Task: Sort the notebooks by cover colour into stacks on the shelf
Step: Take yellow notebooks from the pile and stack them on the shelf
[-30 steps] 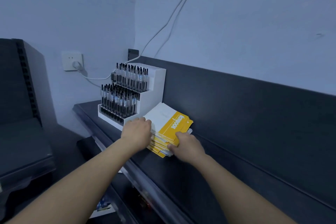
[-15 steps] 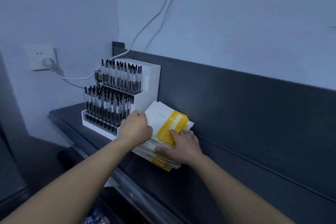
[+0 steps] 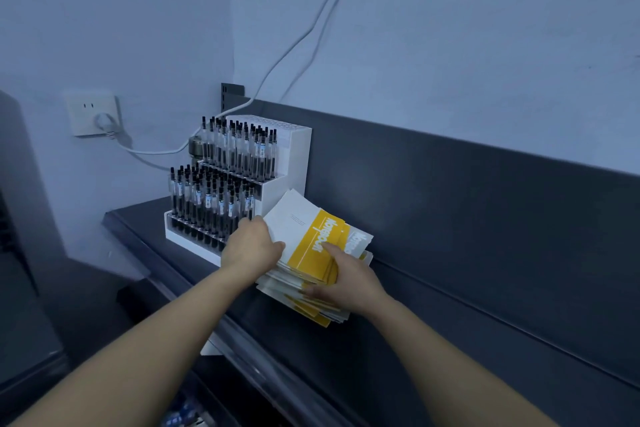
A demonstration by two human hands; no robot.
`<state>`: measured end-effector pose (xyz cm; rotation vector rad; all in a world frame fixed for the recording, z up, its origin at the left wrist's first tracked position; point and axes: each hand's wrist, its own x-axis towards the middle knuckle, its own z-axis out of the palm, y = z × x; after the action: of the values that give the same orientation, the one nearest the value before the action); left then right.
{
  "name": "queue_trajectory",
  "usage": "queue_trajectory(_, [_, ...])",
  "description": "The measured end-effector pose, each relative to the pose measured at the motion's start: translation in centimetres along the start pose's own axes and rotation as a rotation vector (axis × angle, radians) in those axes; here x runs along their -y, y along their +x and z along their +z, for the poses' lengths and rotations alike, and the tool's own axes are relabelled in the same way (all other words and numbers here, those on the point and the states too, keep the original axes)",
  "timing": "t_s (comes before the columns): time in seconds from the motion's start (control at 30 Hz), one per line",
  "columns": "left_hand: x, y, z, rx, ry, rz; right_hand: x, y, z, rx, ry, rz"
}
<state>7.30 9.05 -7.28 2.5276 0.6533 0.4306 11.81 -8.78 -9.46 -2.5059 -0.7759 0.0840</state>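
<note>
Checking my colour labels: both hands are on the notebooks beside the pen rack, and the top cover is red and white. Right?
Not quite. The head view shows the top cover yellow and white, not red and white. The rest holds: the left hand and right hand are both on the notebooks beside the pen rack.

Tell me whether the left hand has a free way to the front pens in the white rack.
Probably yes: the left hand grips the notebook stack by its edge right beside the white rack, with nothing between it and the front pens. It would have to let go first.
</note>
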Motion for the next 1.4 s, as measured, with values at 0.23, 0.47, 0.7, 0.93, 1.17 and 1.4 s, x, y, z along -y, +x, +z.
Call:
queue_trajectory(0.23, [-0.2,-1.6,-0.1,-0.003,-0.079,-0.063,-0.4,-1.9,-0.9,-0.086,0.079,-0.045])
queue_trajectory(0.47, [-1.5,-4.1,-0.2,0.045,-0.337,-0.185,-1.1,-4.5,-1.3,-0.266,0.107,-0.058])
queue_trajectory(0.7, [-3.2,-7.4,0.6,0.033,-0.541,-0.255,-3.1,-6.4,-1.8,-0.165,0.42,0.055])
queue_trajectory(0.93, [-4.0,-11.0,2.3,-0.059,-0.566,-0.201,-3.5,-9.0,-2.6,-0.001,0.925,0.239])
queue_trajectory(1.17, [-5.7,-15.1,3.3,-0.072,-0.597,-0.082,-3.9,-12.3,-2.3,-0.276,0.656,0.28])
queue_trajectory(1.4, [-6.2,-19.6,3.8,-0.033,-0.561,0.045,-3.3,-18.8,-2.6,-0.425,0.397,0.255])
